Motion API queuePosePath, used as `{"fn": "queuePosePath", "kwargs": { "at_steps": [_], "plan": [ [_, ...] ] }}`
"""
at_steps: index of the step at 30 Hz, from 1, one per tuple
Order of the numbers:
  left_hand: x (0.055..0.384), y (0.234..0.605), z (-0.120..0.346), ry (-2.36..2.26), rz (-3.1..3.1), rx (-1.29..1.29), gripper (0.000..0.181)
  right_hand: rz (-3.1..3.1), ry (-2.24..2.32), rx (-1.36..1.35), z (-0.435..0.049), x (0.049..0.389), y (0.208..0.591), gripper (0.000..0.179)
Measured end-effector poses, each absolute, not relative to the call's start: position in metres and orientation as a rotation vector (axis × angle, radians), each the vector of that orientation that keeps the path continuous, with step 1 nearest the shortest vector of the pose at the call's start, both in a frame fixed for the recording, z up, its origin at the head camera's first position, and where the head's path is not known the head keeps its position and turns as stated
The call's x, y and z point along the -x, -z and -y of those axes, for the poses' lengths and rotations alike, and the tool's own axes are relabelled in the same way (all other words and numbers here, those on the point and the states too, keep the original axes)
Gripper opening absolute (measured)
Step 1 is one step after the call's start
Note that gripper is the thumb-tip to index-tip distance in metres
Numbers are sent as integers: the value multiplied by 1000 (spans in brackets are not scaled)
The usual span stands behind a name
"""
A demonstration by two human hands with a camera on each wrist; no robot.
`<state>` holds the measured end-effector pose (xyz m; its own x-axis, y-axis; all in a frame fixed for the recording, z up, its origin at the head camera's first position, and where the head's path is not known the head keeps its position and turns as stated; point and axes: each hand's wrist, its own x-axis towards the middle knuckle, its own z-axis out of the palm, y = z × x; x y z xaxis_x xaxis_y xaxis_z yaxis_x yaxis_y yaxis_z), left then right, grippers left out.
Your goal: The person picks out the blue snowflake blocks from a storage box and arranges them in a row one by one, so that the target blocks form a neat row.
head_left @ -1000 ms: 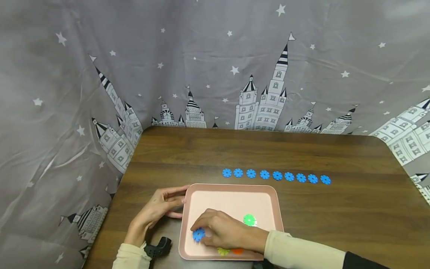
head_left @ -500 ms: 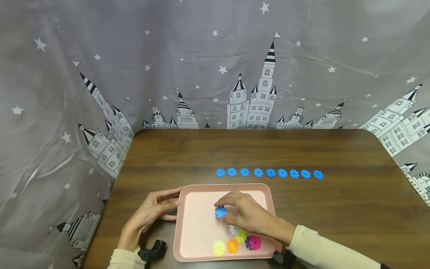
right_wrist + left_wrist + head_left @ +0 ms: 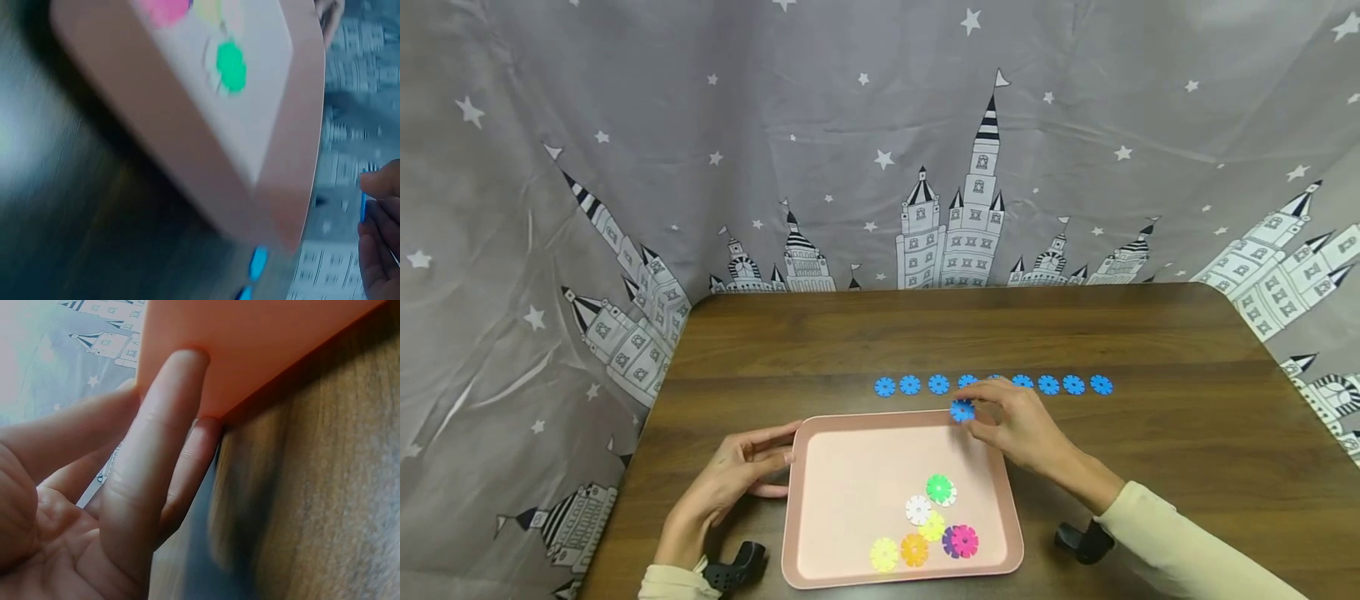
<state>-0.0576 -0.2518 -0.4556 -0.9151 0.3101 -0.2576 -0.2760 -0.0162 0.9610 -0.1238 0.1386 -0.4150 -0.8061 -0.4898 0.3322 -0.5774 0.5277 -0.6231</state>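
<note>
My right hand [image 3: 1033, 429] pinches a blue notched disc [image 3: 961, 411] over the far right rim of a pink tray [image 3: 789, 508]. In the right wrist view, that disc [image 3: 364, 206] shows edge-on between thumb and fingers. My left hand [image 3: 733, 471] touches the tray's left side, and in the left wrist view its extended fingers [image 3: 156, 437] rest against the outer wall. Several blue discs [image 3: 938, 384] form a row beyond the tray; my right hand partly covers the middle ones. Inside the tray lie green [image 3: 938, 488], white [image 3: 917, 510], orange [image 3: 914, 550], pink [image 3: 965, 541], purple and yellow discs, some overlapping.
A brown wooden table [image 3: 1187, 417] carries everything. Behind and to the left hangs a grey curtain [image 3: 820, 100] printed with castles and stars. Black straps with camera mounts [image 3: 1084, 542] sit at both wrists.
My right hand has lifted the blue disc from the tray's left part and carried it right and away to the far rim. The left hand stays on the tray's side. The head view has shifted slightly.
</note>
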Motion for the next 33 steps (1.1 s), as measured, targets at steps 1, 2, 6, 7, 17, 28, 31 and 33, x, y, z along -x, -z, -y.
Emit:
{"fn": "queuePosePath", "kwargs": {
  "at_steps": [1, 2, 6, 7, 17, 28, 31, 33],
  "plan": [
    [58, 456, 251, -1987, -1867, -34, 56, 2640, -1128, -893, -145, 126, 416, 37],
    [58, 456, 251, -1988, -1865, -34, 56, 2638, -1120, -859, -151, 128, 417, 37],
    [59, 455, 249, -1989, -1855, -40, 56, 2637, -1087, -732, -175, 137, 426, 37],
    [60, 455, 248, -1988, -1853, -44, 56, 2641, -1072, -703, -181, 139, 428, 36],
    [60, 454, 249, -1983, -1849, -64, 57, 2671, -957, -497, -236, 157, 445, 35],
    [57, 454, 250, -1955, -1892, -72, 57, 2697, -899, -307, -284, 168, 457, 33],
    [58, 454, 250, -1949, -1901, -50, 58, 2709, -895, -254, -297, 171, 457, 33],
    [58, 454, 250, -1948, -1901, -41, 58, 2724, -894, -218, -306, 173, 457, 34]
  ]
}}
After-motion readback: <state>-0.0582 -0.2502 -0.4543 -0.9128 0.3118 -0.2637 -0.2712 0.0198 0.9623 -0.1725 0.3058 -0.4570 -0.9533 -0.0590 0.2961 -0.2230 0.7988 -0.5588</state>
